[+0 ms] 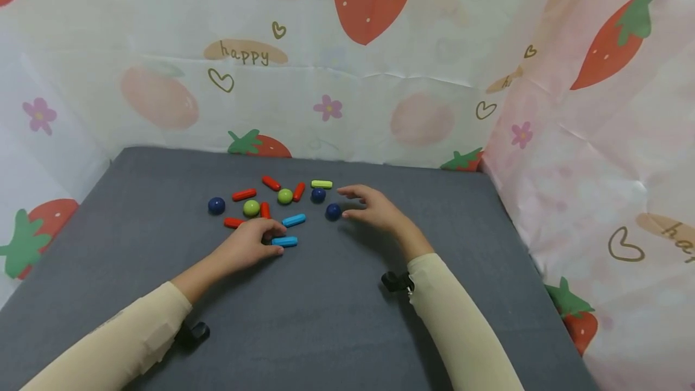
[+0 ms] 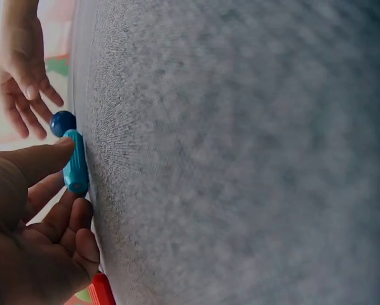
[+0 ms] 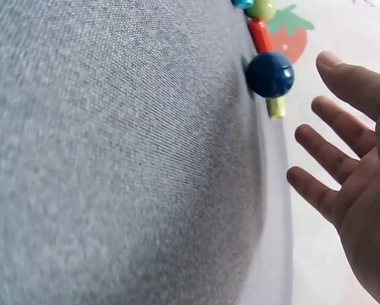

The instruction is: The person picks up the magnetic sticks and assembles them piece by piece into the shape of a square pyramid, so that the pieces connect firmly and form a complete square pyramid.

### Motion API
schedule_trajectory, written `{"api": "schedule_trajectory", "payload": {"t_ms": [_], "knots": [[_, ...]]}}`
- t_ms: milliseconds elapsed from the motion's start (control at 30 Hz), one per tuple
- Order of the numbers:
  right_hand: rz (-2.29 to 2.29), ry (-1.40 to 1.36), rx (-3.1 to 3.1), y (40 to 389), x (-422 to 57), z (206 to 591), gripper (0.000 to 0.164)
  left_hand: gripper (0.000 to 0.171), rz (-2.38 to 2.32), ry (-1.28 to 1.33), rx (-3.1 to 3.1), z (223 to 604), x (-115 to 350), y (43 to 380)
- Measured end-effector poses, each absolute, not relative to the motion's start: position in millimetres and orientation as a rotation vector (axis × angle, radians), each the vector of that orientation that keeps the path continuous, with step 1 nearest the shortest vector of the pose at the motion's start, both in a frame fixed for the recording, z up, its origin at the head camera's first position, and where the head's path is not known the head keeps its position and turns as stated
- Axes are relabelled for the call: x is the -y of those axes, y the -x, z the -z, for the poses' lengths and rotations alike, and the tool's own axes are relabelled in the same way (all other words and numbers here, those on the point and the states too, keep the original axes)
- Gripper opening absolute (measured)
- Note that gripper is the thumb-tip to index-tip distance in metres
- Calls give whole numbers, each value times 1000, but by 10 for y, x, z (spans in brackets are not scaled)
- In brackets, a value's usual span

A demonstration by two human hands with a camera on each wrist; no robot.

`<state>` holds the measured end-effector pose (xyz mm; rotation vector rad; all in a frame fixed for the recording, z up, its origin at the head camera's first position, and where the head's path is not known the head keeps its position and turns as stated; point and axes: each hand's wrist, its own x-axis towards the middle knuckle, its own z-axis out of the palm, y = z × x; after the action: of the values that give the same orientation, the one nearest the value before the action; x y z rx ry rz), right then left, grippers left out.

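Observation:
My left hand [image 1: 251, 245] has its thumb and curled fingers around one end of a light blue ridged rod [image 1: 286, 241]. In the left wrist view, the thumb tip meets this rod [image 2: 75, 162], with the other fingers curled behind it. A second light blue rod [image 1: 294, 220] lies just beyond. My right hand [image 1: 374, 209] hovers with fingers spread and nothing held, close to the right of a dark blue ball [image 1: 333, 212]. The right wrist view shows the spread fingers apart from a dark blue ball [image 3: 270, 75].
Several red rods [image 1: 244, 195] lie behind the left hand, among two green balls [image 1: 285, 196]. Another dark blue ball [image 1: 216, 206] sits at the left, and one [image 1: 318, 195] near a yellow-green rod [image 1: 322, 184]. Grey cloth [image 1: 304, 324] covers the table; a strawberry-print curtain [image 1: 347, 89] hangs behind.

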<state>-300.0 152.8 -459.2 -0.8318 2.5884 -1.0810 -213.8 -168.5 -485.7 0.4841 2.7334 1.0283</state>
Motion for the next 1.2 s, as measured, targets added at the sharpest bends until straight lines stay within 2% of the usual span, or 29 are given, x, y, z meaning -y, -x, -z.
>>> {"api": "schedule_trajectory", "payload": {"t_ms": [500, 1200], "knots": [[1074, 783, -2544, 3112, -1420, 4701, 52, 22, -987, -449, -2759, 4894, 1647, 2175], [1009, 758, -2578, 3158, -1340, 4774, 45, 16, -1016, -518, -2728, 4823, 1542, 2154]]}}
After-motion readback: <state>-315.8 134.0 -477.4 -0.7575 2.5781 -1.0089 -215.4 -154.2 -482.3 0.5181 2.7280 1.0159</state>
